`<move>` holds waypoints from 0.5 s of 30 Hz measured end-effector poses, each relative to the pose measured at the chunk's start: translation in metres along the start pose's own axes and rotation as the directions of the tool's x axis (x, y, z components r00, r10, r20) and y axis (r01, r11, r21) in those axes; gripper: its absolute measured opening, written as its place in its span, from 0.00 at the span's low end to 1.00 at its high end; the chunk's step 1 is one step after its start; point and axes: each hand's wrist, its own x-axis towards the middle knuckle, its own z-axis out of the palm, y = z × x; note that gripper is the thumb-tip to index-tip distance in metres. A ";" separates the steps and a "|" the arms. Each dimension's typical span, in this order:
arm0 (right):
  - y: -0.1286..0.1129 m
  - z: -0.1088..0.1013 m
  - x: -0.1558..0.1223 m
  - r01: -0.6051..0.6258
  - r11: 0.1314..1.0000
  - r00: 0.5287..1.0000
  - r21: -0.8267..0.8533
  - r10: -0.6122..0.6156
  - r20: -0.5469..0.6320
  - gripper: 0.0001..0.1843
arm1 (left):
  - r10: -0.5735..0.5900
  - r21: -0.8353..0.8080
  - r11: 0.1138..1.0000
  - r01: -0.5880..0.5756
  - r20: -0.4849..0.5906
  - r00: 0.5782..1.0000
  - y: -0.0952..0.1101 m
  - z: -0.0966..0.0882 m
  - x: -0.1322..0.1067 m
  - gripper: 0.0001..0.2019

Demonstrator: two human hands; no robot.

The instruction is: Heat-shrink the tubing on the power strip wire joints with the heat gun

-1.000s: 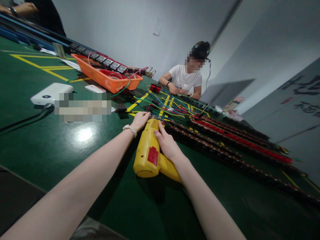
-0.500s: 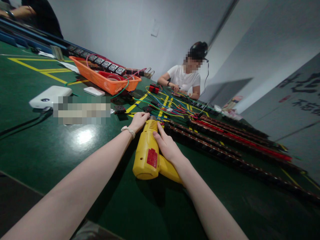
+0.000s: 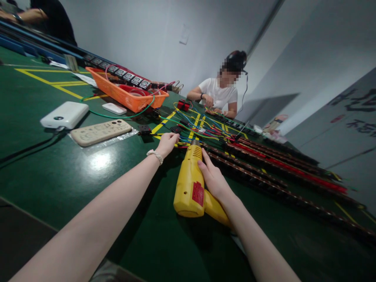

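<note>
1. Shifting rightward since the earlier frame, the gun (image 3: 188,184) is now leaving a clear gap between its nozzle (image 3: 195,143) and the left hand (image 3: 167,145), which it was nearly touching.
2. Gripping the gun, the right hand (image 3: 214,178) is lying along the right side of its body, the handle passing beneath the wrist.
3. On my head view the gun is pointing away from the wearer, above the table (image 3: 58,180), nozzle near the wires (image 3: 205,132); whether it is resting on anything, I am not able to tell.
4. Fingertips drawn together, the left hand is pinching wires; I am not making out which strands.
5. Just left of that hand, a connector (image 3: 145,130) is lying flat.
6. Farther left, I am seeing a phone (image 3: 101,133) lying near a white box (image 3: 66,114), a black cable (image 3: 29,147) running from the box.
7. Behind them, an orange tray (image 3: 138,102) is sitting.
8. To the right, long strips (image 3: 264,181) are stretching out, a red strip (image 3: 293,169) among them.
9. Across the table, a co-worker (image 3: 217,94) is bending over other parts.
</note>
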 end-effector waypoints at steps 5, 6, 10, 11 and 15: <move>-0.001 -0.002 -0.005 -0.023 1.000 1.000 -0.003 0.023 -0.020 0.40 | -0.006 0.000 1.000 0.006 0.000 1.000 0.000 0.000 -0.001 0.16; -0.002 -0.002 -0.006 -0.026 1.000 0.999 0.000 0.026 -0.021 0.40 | -0.008 -0.002 1.000 0.008 0.000 1.000 0.000 0.001 -0.001 0.16; -0.004 -0.003 -0.007 -0.028 1.000 0.999 0.008 0.028 -0.018 0.41 | -0.016 -0.010 1.000 0.016 0.004 1.000 0.001 0.002 -0.002 0.15; -0.004 -0.003 -0.006 -0.027 1.000 0.999 0.009 0.027 -0.019 0.41 | -0.019 -0.010 1.000 0.019 0.004 1.000 0.001 0.002 -0.002 0.15; -0.007 -0.001 -0.002 -0.022 1.000 1.000 0.000 0.022 -0.006 0.42 | -0.029 -0.005 1.000 0.029 0.000 1.000 0.000 0.003 -0.002 0.15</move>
